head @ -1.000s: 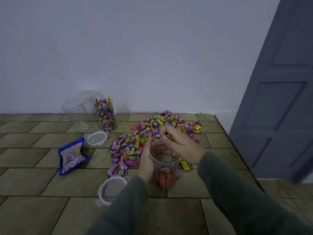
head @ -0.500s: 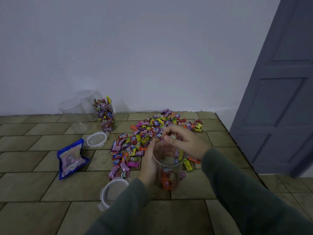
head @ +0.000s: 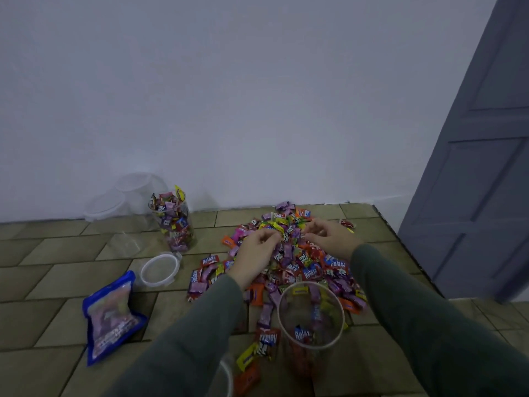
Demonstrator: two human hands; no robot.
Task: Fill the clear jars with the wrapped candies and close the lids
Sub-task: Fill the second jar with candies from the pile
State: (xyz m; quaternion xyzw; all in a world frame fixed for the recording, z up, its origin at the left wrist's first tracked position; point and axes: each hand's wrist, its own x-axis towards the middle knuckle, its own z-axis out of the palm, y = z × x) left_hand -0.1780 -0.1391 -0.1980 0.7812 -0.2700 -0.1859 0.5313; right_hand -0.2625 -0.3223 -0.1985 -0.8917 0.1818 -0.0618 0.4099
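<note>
A pile of colourful wrapped candies (head: pixel 297 262) lies on the tiled floor. Both my hands are on its far part. My left hand (head: pixel 256 252) curls its fingers round some candies, and my right hand (head: pixel 329 236) curls over candies beside it. An open clear jar (head: pixel 310 316) stands near me between my forearms, touched by neither hand, with a few candies at its bottom. A second clear jar (head: pixel 173 222), full of candies and without a lid, stands at the back left.
Two empty clear jars (head: pixel 120 199) stand against the white wall. One loose lid (head: pixel 159 269) lies left of the pile and another lid (head: pixel 226 376) sits by my left sleeve. A blue candy bag (head: pixel 111 313) lies at the left. A grey door (head: pixel 481 167) is at the right.
My left hand has let go of the near jar and my right hand has left its mouth. Both have reached forward onto the candy pile. The view has tilted closer to the floor.
</note>
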